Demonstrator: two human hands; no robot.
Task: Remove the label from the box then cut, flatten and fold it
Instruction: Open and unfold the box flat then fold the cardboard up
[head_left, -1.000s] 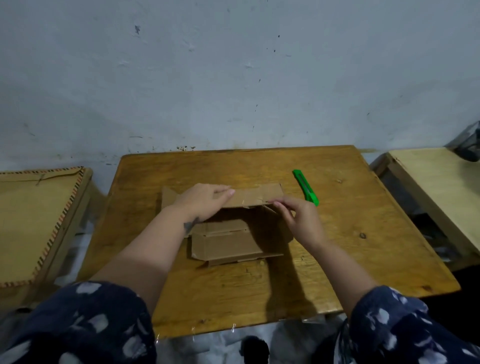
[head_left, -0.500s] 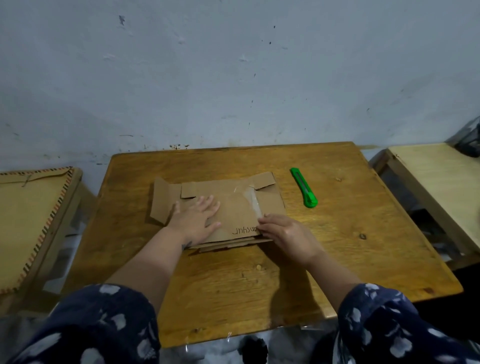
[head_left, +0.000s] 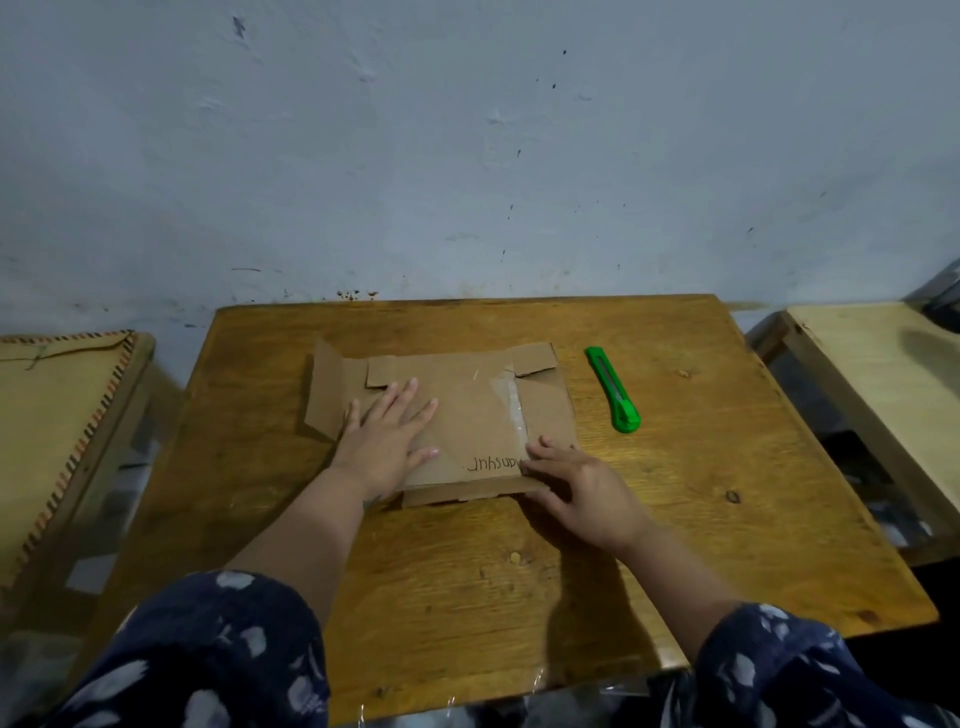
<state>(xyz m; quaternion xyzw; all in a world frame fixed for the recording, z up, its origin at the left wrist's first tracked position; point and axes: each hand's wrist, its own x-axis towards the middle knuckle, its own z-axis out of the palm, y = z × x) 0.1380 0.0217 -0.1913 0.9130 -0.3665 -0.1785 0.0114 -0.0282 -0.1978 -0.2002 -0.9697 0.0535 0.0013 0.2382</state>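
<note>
the box (head_left: 457, 410), half raised a second ago, now lies folded flat mid-table (head_left: 675, 545), so flattening looks done and only pressing the fold remains. its long axis runs left to right under both palms, a flap lifted beyond the left hand (head_left: 387, 441); both hands press open, right hand (head_left: 582, 491) on the near right corner, grasping nothing, the cutter (head_left: 613, 389) just past it.

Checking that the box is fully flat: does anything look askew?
Mostly flat, but the left flap of the cardboard box looks angled up off the table, beyond the left hand.
</note>
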